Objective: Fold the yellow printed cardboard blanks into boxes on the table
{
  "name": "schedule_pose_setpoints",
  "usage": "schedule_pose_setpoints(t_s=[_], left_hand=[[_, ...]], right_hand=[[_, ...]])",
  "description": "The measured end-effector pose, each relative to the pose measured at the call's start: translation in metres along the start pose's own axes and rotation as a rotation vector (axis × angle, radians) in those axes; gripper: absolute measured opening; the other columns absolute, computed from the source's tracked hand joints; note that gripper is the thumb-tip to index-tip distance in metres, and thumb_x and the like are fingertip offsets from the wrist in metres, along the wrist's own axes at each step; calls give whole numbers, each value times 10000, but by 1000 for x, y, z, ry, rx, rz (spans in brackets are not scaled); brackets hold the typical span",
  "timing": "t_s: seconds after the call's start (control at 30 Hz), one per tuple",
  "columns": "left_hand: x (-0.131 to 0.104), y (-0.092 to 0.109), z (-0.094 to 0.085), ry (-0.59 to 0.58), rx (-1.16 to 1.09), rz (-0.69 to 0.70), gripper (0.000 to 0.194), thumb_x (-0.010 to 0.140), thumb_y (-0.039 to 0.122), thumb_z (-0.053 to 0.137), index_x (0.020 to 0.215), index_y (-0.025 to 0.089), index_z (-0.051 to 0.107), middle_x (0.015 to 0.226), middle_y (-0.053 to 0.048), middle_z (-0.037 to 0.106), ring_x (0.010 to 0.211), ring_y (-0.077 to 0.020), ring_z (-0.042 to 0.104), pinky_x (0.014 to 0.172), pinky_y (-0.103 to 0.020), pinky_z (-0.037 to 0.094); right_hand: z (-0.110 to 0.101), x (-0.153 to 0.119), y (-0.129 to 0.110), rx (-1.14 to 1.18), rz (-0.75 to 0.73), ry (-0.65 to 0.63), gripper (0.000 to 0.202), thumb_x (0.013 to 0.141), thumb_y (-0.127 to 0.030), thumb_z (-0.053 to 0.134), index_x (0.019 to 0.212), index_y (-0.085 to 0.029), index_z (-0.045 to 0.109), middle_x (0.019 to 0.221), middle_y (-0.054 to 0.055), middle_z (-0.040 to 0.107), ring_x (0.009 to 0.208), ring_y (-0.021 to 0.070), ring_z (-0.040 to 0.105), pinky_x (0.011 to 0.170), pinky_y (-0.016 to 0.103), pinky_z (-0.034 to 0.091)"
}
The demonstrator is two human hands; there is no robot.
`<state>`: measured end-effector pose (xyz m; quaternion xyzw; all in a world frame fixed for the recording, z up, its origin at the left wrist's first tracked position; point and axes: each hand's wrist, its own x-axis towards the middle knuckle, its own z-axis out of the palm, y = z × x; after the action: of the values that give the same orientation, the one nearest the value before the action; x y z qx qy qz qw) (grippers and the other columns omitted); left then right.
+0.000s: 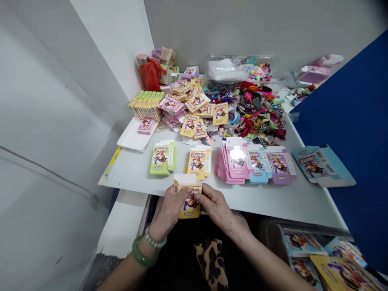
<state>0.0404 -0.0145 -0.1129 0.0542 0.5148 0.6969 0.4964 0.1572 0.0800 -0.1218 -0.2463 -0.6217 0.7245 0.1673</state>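
Yellow box (190,208), long axis crossing near edge of counter (260,202), pinched between left hand (172,205) and right hand (216,208), fingers curled.

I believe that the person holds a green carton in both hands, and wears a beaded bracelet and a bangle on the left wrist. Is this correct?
Not quite: the carton in the left hand and right hand is yellow, not green, as the head view shows. The beaded bracelet and bangle are as you say.
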Motion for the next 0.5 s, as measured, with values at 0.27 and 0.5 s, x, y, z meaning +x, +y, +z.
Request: schedule_pose_setpoints(t_s=[0.27, 0.5], left_hand=[[-4, -4, -4, 54, 30, 90, 492, 655, 300, 908, 1050, 199, 634, 916, -13, 736, 810, -168, 688, 751, -294, 571], [-2, -10, -17, -43, 132, 108, 520, 733, 286, 855, 1192, 244, 614, 1001, -10, 718, 881, -166, 663, 806, -293, 534]], right_hand=[[-4, 3, 18, 275, 68, 262, 476, 784, -378, 771, 1206, -252, 591, 827, -7, 714, 725, 168, 655, 702, 306, 545], [-17, 3, 12, 288, 153, 170, 463, 673, -387, 853, 1078, -231, 692, 984, 31, 748, 873, 197, 690, 813, 359, 573]])
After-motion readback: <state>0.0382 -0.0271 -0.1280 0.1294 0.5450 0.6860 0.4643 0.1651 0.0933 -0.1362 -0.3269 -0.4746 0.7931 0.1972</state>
